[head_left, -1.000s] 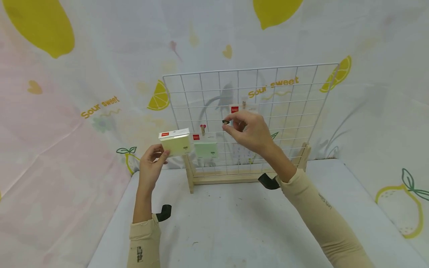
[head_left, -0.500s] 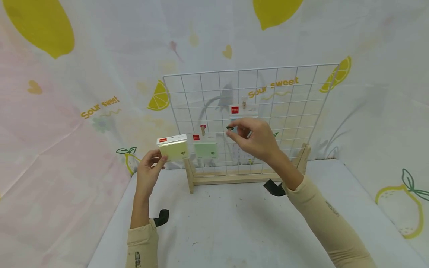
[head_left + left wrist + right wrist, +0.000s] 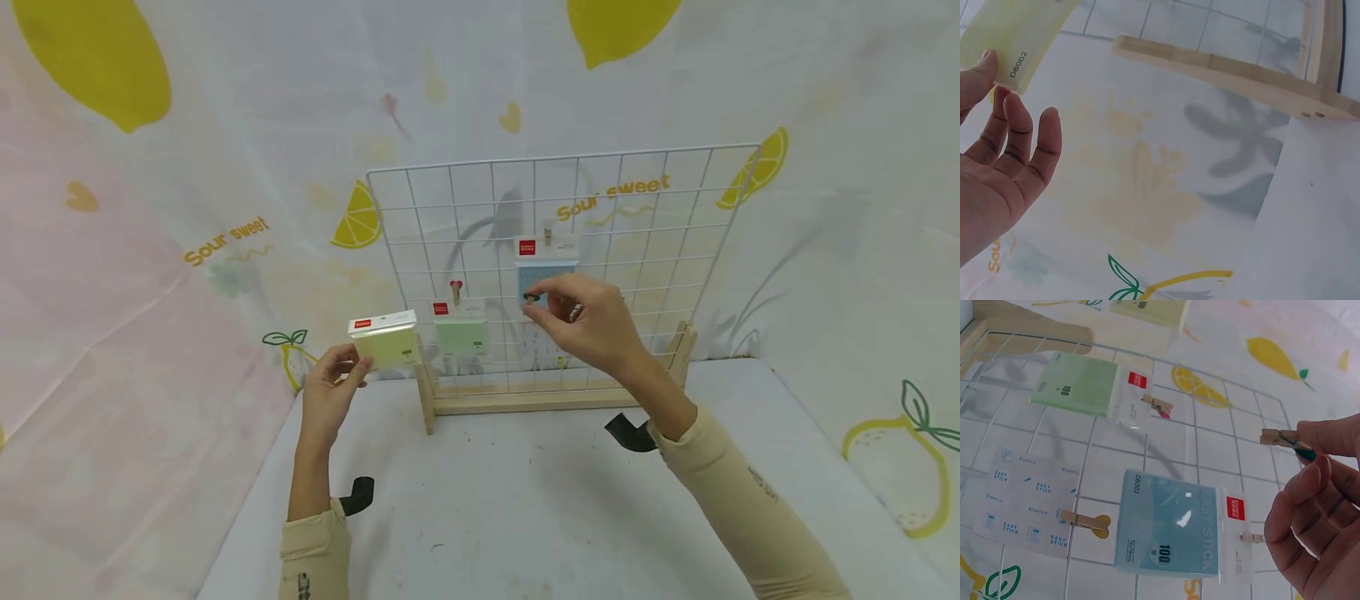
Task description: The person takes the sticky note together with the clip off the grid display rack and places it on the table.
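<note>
Through the head camera, we saw a white tabletop [image 3: 480,517] spread across 6 o'clock, flecked with small dark marks. Pale cloth [image 3: 675,83] formed the room behind it, printed with a large lemon [image 3: 93,62] at 10 o'clock, lemon slices and "Sour sweet" lettering. A white wire grid [image 3: 534,160] rose on a wooden stand [image 3: 525,404] near the table's far edge. At 8 o'clock, the left hand [image 3: 327,392] pinched the yellow pack [image 3: 386,346], which was raised above the tabletop, just beside the green pack [image 3: 461,336] clipped to the grid. At 3 o'clock, the right hand [image 3: 588,321] pinched a small clothespin [image 3: 531,298] before the blue pack [image 3: 546,273].

Through the left wrist camera, we saw the left hand at 9 o'clock, its thumb and forefinger gripping the yellow pack's corner at 10 o'clock, near the print "D6002". A foot of the stand crossed 1 o'clock, and the tabletop showed at 4.

Through the right wrist camera, we saw the clothespin at 3 o'clock, held at one end between thumb and finger, apart from the grid. The blue pack hung at 6 o'clock, the green at 10, a printed sheet [image 3: 1029,500] at 8, each pinned to the wires.
</note>
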`<state>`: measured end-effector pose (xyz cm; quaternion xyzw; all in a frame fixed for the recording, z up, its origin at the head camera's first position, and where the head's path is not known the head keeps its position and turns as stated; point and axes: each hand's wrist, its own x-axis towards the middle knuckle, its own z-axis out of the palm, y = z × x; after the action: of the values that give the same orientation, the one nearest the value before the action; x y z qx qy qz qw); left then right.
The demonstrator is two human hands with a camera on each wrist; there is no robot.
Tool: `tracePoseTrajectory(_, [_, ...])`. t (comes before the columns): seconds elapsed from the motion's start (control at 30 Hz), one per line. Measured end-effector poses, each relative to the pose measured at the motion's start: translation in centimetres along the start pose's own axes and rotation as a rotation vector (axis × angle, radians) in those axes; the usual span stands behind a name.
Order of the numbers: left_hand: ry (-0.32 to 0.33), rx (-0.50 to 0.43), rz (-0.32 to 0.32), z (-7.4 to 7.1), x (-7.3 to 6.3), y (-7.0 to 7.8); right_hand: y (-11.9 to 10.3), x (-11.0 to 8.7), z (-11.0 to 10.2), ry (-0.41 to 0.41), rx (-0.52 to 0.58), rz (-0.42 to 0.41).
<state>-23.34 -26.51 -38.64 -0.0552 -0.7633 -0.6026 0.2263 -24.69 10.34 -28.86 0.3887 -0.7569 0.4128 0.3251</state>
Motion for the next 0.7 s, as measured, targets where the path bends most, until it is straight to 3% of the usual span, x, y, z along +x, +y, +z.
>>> tracePoseTrajectory(0.37, [-0.006, 0.034, 0.055, -0.7, -0.4, -1.2, 0.6, -1.5, -0.9, 0.002, -0.024, 0.019])
tracePoseTrajectory(0.7, [-0.014, 0.06, 0.029, -1.4, -0.9, -1.9, 1.5, -3.3, -2.2, 0.005, -0.037, 0.052])
